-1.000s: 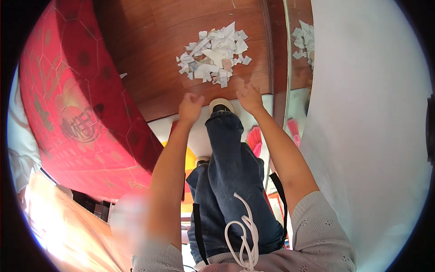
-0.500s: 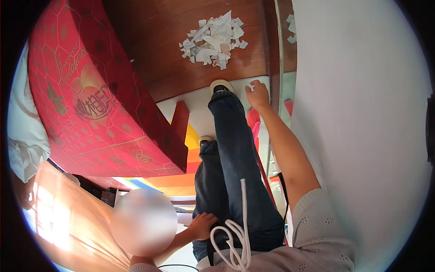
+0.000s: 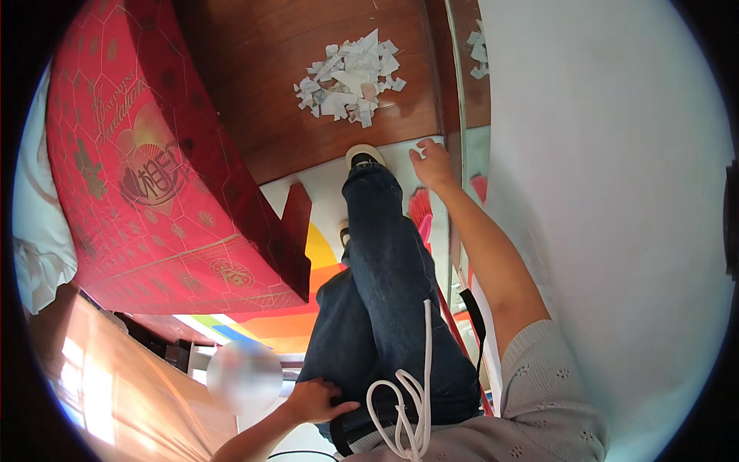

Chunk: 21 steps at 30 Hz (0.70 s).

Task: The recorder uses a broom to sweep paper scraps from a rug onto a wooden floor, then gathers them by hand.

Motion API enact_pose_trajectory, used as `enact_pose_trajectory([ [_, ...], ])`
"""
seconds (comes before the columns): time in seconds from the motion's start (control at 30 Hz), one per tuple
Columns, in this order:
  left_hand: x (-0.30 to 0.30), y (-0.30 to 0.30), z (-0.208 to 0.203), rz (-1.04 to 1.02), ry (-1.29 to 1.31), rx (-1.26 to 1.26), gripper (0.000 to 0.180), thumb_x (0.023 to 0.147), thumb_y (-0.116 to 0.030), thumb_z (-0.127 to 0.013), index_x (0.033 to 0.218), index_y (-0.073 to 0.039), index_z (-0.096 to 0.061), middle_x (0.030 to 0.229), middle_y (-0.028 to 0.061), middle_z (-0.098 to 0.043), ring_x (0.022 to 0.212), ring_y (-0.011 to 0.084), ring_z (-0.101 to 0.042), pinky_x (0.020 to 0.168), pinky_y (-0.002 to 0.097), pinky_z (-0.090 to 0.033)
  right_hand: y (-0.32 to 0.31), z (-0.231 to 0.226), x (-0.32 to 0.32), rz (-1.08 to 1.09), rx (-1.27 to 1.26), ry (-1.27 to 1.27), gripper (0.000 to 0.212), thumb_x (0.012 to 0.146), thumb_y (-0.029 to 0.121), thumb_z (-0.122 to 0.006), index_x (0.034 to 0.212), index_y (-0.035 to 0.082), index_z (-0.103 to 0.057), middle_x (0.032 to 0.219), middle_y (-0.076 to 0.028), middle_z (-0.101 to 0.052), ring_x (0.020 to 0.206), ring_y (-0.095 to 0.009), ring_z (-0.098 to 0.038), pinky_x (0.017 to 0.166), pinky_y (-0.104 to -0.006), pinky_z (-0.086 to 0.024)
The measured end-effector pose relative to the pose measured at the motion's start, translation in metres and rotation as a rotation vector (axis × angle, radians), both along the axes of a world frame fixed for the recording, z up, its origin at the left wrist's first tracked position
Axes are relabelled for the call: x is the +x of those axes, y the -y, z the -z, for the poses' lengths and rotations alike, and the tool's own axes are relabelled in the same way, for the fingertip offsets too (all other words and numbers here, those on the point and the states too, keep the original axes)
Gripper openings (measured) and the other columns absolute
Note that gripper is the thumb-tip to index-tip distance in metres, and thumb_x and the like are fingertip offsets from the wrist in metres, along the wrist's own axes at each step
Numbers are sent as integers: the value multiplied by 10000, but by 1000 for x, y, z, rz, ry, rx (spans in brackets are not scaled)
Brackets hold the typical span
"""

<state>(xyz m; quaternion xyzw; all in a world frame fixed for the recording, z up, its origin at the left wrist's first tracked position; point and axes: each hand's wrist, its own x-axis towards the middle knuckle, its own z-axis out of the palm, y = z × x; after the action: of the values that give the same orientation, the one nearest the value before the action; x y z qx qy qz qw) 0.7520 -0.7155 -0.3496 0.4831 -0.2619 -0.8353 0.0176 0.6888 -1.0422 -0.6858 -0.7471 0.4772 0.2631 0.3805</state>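
My right hand (image 3: 433, 163) reaches forward beside the mirror's edge, fingers loosely bent and apart, with nothing in it. Just below it stands a broom (image 3: 419, 208) with pink-red bristles and a thin red handle running back beside my leg. Against my thigh in dark blue jeans (image 3: 373, 323) rests my left hand (image 3: 317, 400), thumb held apart, holding nothing. Ahead of my shoe (image 3: 363, 156) a heap of torn white paper scraps (image 3: 350, 81) lies on the brown wooden floor (image 3: 246, 92).
A table draped in a red patterned cloth (image 3: 162, 177) stands at the left. Along the right runs a mirror (image 3: 476, 100) beside a pale wall (image 3: 608, 192). A striped, colourful mat (image 3: 269, 323) shows under the table. An orange curtain (image 3: 146, 385) hangs lower left.
The view has shifted slightly, so the paper heap appears a little lower and to the left. My left hand has moved lower and leftward along my thigh. My right hand remains stretched forward.
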Motion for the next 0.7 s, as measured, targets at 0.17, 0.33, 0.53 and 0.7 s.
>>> enact_pose_trajectory([
  [0.17,19,30,74,10,89,-44,627,753,-662,-378,663,-99,-637,665,119,-594,691,299,-597,598,388,-476,21,59,9,-14,-46,94,385,747,257,-584,1055,45,-493,988,-217,-526,955,-360,-501,814,-407,-412],
  [0.33,79,129,132,-696,893,-389,238,853,-217,-484,734,-15,-522,599,108,-519,523,216,-511,486,314,-412,27,96,45,-18,-65,192,522,738,280,-604,1186,109,-396,1038,-235,-507,1017,-373,-472,847,-412,-397],
  [0.53,134,218,344,-1147,1165,-276,417,730,-65,-563,1076,8,-342,1046,206,-348,945,301,-406,798,355,-367,13,128,78,34,-10,156,750,721,245,-613,1307,158,-152,1075,-248,-489,994,-384,-491,854,-412,-410],
  [0.7,148,133,463,-1095,1187,285,796,635,-91,-634,1296,-144,-195,1235,202,-211,1087,340,-381,922,360,-355,-7,134,71,515,323,-102,741,729,154,-574,1294,139,-95,1056,-227,-496,809,-343,-583,624,-399,-528],
])
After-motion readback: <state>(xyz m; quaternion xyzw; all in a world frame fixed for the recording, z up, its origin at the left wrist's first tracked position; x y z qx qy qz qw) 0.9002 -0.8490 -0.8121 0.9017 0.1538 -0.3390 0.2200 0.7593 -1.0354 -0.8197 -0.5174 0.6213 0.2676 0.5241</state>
